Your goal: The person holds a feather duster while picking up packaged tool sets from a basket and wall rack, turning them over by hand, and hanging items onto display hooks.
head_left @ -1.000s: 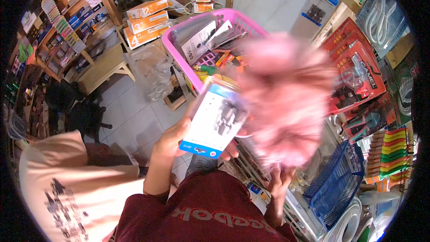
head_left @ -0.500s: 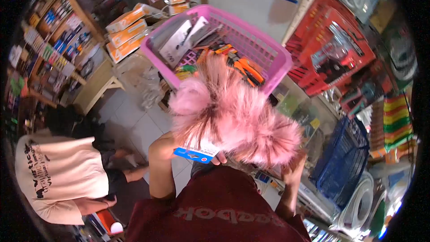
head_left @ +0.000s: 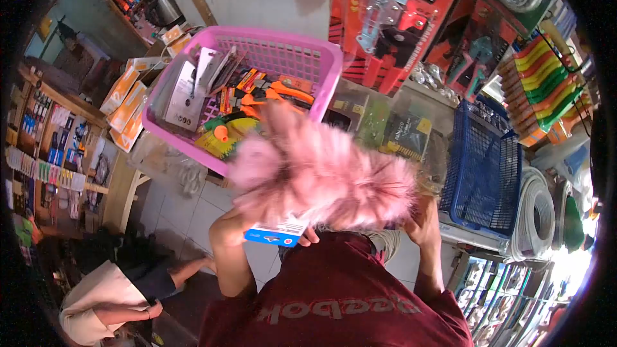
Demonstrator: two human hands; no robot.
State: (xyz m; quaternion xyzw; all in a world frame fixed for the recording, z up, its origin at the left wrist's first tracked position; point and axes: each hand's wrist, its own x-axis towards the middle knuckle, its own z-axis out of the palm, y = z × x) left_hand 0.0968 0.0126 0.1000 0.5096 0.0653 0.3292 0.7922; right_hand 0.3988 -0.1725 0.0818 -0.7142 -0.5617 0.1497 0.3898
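Note:
A big pink fluffy bundle [head_left: 328, 177] with dark-tipped strands, duster-like, is held up in front of my chest. My left hand [head_left: 234, 225] is closed around a packaged card with a blue header [head_left: 271, 236] at the bundle's lower left; its fingertips show beyond the card's right end. My right hand [head_left: 421, 217] is at the bundle's right end with curled fingers, partly hidden by the fluff. Behind the bundle stands a pink plastic basket [head_left: 270, 37], holding orange-handled tools, flat packs and a yellow-green item.
Red-carded tools [head_left: 393, 29] hang at upper right. A blue basket [head_left: 483, 167] and coiled hose [head_left: 535, 212] stand to the right. Orange-white boxes [head_left: 128, 106] are stacked at left. Another person [head_left: 106, 302] in a light shirt is at lower left, near stocked shelves [head_left: 54, 135].
My view has turned to the right, so the pink basket and the other person sit further left. The fluffy bundle and card stay in my hands, tilted slightly differently.

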